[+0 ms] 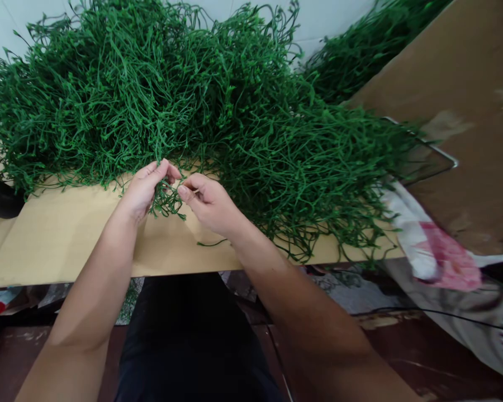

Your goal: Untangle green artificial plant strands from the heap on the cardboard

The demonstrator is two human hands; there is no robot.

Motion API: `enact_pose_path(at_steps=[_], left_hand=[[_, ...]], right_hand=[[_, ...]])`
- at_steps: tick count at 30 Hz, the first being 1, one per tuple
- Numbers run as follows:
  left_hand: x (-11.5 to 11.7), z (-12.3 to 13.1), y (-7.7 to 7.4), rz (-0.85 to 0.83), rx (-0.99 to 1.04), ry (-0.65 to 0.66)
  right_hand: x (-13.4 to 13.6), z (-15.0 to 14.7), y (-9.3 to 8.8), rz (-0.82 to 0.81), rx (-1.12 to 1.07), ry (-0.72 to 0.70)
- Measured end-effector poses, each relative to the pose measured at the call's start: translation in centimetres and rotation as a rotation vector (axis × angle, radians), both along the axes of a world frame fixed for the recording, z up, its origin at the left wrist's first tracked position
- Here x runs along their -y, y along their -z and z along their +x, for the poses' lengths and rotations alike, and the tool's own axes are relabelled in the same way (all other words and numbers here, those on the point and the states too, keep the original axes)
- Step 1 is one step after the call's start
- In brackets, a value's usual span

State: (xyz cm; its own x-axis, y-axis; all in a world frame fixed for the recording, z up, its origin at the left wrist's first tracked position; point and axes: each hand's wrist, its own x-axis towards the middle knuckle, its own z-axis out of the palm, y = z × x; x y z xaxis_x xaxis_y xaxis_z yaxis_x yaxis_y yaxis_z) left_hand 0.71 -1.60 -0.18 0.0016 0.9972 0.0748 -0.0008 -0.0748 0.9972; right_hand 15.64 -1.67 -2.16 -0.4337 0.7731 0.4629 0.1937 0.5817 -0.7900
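Note:
My left hand (146, 190) is closed around a small bunch of green artificial plant stems (166, 202), whose forked tips hang below the palm. Close beside it, my right hand (209, 202) pinches with thumb and forefinger at the edge of the same bunch. The fingertips of both hands nearly meet. Just beyond them rises a large heap of loose green plastic stems (151, 95), with thin stalks and small branched tips. One single stem (213, 244) lies on the cardboard below my right hand.
A tan cardboard sheet (67, 234) covers the work surface. At the left edge stands a black cylindrical object (0, 195). A large brown board (465, 139) with a metal handle (440, 152) leans at the right, above a pink and white cloth (448, 257). White wall tiles (327, 17) are behind.

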Motion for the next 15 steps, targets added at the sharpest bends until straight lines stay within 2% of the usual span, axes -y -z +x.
enact_pose_path(at_steps=[6,10,15], left_hand=[[-0.3,0.3,0.3,-0.028,-0.005,-0.019],[-0.8,0.5,1.0,-0.084,0.018,-0.052],[-1.4,1.1,2.0,-0.068,-0.021,-0.159]], right_hand=[[0.3,0.7,-0.4,-0.006,-0.081,0.006],[0.7,0.1,-0.7,0.078,-0.155,0.029],[2.1,-1.3,-0.2,0.064,-0.041,0.003]])
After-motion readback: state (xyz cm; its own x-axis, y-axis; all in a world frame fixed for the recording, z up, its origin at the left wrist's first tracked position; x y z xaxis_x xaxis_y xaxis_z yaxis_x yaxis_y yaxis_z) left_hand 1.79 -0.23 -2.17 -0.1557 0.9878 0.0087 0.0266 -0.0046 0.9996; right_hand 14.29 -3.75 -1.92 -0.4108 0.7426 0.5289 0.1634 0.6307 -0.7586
